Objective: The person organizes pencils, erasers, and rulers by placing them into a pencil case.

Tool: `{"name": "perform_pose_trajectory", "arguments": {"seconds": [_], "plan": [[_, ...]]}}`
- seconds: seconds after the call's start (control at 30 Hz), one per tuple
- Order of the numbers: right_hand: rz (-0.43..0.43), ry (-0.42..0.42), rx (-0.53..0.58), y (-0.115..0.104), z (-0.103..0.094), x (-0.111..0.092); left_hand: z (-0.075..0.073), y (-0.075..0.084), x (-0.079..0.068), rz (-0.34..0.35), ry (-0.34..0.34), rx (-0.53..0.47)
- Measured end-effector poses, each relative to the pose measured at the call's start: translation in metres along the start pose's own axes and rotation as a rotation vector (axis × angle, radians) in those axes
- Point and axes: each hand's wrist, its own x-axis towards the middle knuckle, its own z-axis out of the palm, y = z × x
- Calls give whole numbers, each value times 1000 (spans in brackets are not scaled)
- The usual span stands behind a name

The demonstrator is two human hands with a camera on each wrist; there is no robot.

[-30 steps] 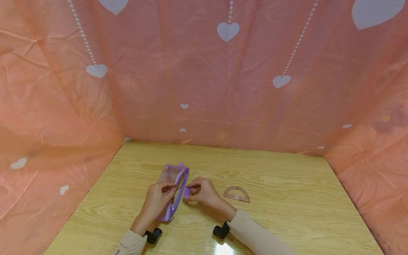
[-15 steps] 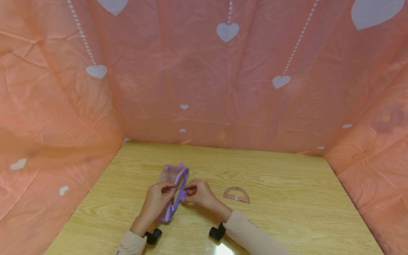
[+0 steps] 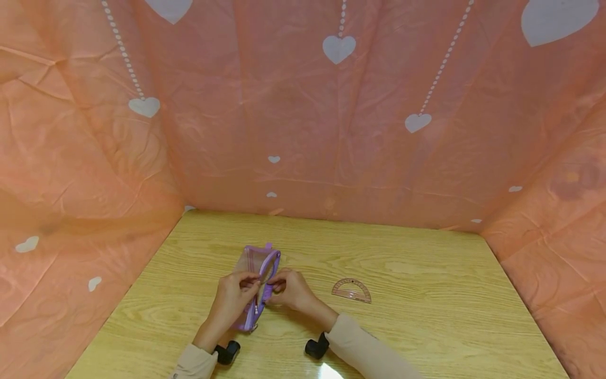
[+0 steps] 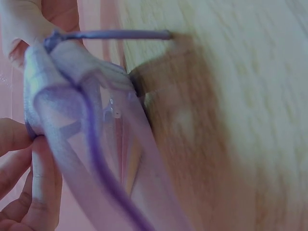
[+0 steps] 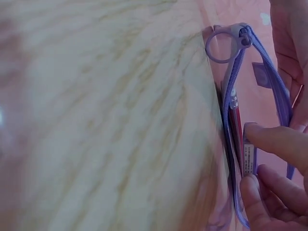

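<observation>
A see-through purple zip pencil case (image 3: 253, 258) lies on the table with its zipped mouth apart. My left hand (image 3: 231, 293) pinches one edge of that mouth between thumb and fingers. At the opening, my right hand (image 3: 294, 291) holds a small purple block (image 5: 249, 154) with a white barcode label, gripped between thumb and fingertips. From the right wrist view, the block sits between the two zip edges; its exact kind is unclear. A pencil (image 5: 234, 102) with a metal ferrule is inside the case. The fingers partly cover the block in the head view.
A clear pinkish protractor (image 3: 352, 290) lies flat on the wooden table (image 3: 402, 258), right of the right hand. A ring pull (image 5: 220, 46) hangs at the zip's end. Pink cloth (image 3: 303, 105) with white hearts surrounds the table at the back and sides.
My right hand has moved left with the purple block, from beside the pencil case to its mouth. The left hand keeps its hold on the edge, and the protractor stays put.
</observation>
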Motion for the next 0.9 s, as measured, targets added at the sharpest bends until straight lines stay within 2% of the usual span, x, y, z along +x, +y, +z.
{"name": "perform_pose_trajectory", "arguments": {"seconds": [0.3,0.9], "plan": [[14,-29,-63,-6,6,1,0,-1,0,-4,-1,2],[-9,5,-108,-5,12,6,0,-3,1,-9,4,-18]]}}
